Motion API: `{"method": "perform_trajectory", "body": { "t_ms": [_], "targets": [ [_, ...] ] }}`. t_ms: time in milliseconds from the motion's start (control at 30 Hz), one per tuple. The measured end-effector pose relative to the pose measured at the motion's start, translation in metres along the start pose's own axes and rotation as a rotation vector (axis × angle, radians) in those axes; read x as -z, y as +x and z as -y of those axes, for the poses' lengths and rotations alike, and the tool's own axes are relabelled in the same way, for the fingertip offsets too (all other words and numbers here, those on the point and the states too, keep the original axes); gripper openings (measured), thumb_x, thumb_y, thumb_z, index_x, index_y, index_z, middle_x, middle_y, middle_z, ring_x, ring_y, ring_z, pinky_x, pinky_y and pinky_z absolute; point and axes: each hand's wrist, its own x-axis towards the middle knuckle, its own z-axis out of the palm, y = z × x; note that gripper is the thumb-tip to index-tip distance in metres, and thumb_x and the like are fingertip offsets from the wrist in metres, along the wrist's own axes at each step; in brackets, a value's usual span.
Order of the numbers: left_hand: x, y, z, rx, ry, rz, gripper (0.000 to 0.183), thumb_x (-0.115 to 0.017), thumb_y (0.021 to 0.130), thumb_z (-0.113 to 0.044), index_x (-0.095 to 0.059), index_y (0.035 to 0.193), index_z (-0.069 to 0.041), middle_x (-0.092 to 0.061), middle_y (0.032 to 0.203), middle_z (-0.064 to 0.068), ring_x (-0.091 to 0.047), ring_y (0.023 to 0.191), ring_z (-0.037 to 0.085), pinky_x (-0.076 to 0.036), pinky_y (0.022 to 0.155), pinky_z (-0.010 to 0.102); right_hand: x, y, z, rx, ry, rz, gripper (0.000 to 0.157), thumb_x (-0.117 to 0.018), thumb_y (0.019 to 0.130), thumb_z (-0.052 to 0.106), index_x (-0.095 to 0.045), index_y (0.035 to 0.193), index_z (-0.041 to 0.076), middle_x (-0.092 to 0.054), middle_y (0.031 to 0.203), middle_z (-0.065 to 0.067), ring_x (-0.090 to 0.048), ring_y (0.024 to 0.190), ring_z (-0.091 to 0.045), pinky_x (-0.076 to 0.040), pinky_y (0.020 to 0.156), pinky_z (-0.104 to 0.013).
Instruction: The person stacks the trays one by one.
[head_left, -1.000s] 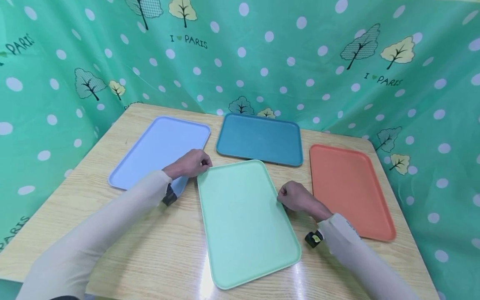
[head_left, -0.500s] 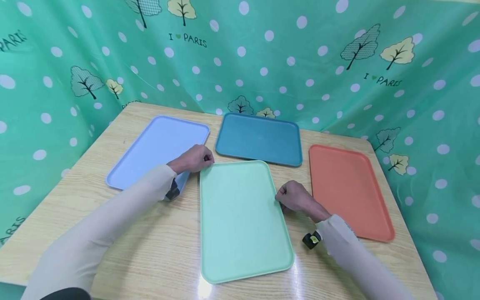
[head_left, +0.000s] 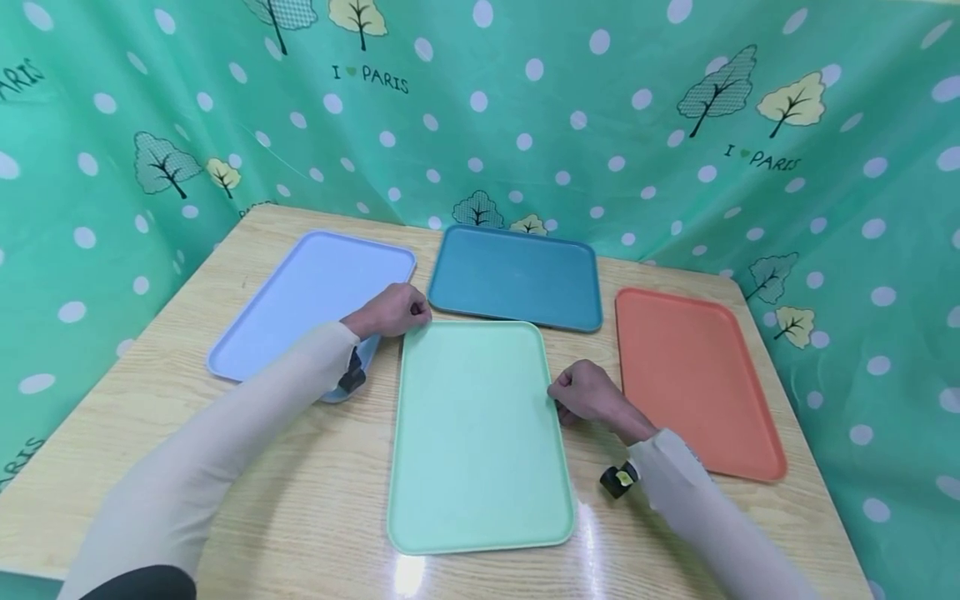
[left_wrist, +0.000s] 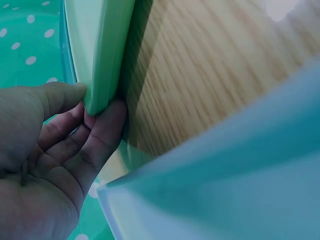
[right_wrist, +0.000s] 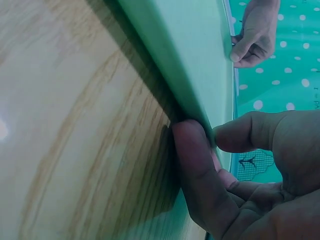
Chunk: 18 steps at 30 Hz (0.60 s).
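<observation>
A light green tray [head_left: 480, 442] lies in the middle of the wooden table, its long sides running away from me. My left hand [head_left: 393, 311] pinches its far left corner; in the left wrist view the thumb [left_wrist: 67, 96] is on the rim and the fingers [left_wrist: 102, 137] are curled beneath. On the right long side, my right hand [head_left: 588, 392] pinches the rim toward the far end. The right wrist view shows that thumb [right_wrist: 240, 132] and forefinger [right_wrist: 192, 150] on either side of the edge, and the left hand [right_wrist: 256, 35] beyond.
A periwinkle tray [head_left: 300, 292] lies at the back left, partly under my left forearm. The dark teal tray [head_left: 517, 275] sits just behind the green one. To the right is a coral red tray [head_left: 697, 383]. A polka-dot green cloth [head_left: 525, 108] hangs around the table [head_left: 315, 500].
The green tray has turned so that its near end swung left and its sides now run straighter. My left hand shifted slightly away and right with the corner; the right hand barely moved.
</observation>
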Motion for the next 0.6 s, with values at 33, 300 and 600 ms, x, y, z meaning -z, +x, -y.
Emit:
{"method": "perform_trajectory", "body": {
  "t_ms": [33,300,600],
  "targets": [
    [0.000,0.001,0.000,0.002,-0.003,-0.001,0.016,-0.060,0.093,-0.006,-0.074,0.086,-0.002,-0.068,0.076,0.007,-0.053,0.068,0.016,-0.045,0.068,0.028,0.000,0.000,0.000,0.005,0.004,0.001,0.033,-0.056,0.093,0.009,-0.049,0.061,0.009,-0.068,0.068,-0.010,-0.067,0.056,-0.016,-0.059,0.057,-0.030],
    [-0.005,0.011,0.003,0.024,-0.013,-0.034,0.018,-0.059,0.092,-0.009,-0.075,0.087,-0.003,-0.071,0.078,0.008,-0.054,0.066,0.015,-0.045,0.067,0.028,-0.002,0.002,-0.002,-0.015,0.030,-0.014,0.034,-0.057,0.094,0.010,-0.051,0.060,0.007,-0.068,0.064,-0.009,-0.067,0.054,-0.016,-0.059,0.056,-0.030],
    [-0.006,0.016,0.000,0.068,-0.012,-0.072,0.017,-0.067,0.092,-0.017,-0.075,0.084,-0.004,-0.072,0.079,0.009,-0.059,0.067,0.017,-0.050,0.069,0.033,-0.001,0.003,-0.003,-0.035,0.061,-0.014,0.029,-0.056,0.094,0.011,-0.059,0.066,0.004,-0.067,0.064,-0.010,-0.066,0.053,-0.015,-0.058,0.056,-0.028]
  ]
}}
